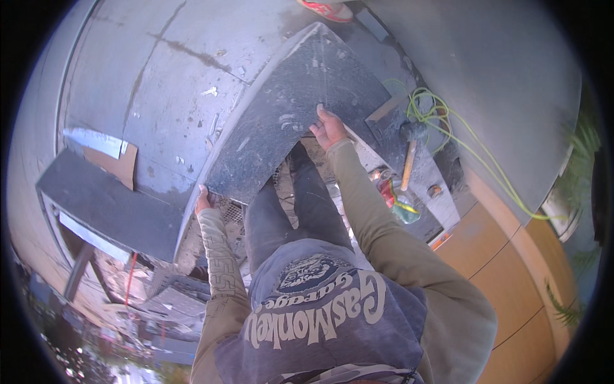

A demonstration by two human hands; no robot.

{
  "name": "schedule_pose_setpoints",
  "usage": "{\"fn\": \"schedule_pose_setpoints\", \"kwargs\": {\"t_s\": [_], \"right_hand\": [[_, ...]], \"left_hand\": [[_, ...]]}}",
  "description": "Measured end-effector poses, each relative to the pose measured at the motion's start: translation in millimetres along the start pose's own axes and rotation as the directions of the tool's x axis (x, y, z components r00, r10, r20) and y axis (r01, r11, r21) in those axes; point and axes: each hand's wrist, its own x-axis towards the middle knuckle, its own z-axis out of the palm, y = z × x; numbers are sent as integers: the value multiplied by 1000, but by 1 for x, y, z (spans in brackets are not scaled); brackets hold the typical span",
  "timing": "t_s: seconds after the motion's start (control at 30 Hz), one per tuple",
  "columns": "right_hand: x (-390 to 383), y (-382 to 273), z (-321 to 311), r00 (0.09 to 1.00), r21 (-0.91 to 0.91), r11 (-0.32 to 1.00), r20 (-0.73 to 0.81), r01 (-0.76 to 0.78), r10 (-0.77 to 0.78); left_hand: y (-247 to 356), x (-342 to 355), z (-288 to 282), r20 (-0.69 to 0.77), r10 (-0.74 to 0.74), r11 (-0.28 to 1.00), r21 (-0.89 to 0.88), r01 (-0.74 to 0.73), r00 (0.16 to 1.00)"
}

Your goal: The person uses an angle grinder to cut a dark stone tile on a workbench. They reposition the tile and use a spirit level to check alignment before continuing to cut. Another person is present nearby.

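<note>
A large dark grey slab [268, 128] with a pale edge, scuffed with whitish dust, stretches away in front of my legs. My left hand [203, 199] grips its near left corner, with the thumb on the edge. Farther right, my right hand [329, 128] is closed on the slab's near edge, thumb on top. The fingers under the slab are partly hidden. To the right of my right hand, a mallet [408, 165] with a dark head and wooden handle rests on another dusty dark piece.
Another dark slab [115, 208] lies at left beside cardboard [115, 165]. A yellow-green cord [457, 118] coils at right and runs toward a wooden-looking surface [505, 281]. Crumpled colourful packaging [395, 200] lies near the mallet. Another person's red shoe [329, 9] shows beyond the slab.
</note>
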Motion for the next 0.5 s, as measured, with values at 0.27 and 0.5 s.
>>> {"fn": "schedule_pose_setpoints", "kwargs": {"t_s": [0.27,0.5], "right_hand": [[1,3,-6,994,64,998,101,24,-30],[5,6,3,998,138,989,-28,54,-51]], "left_hand": [[5,5,-10,244,-8,999,44,-3,970],[11,-5,-4,170,-43,997,73,30,985]]}}
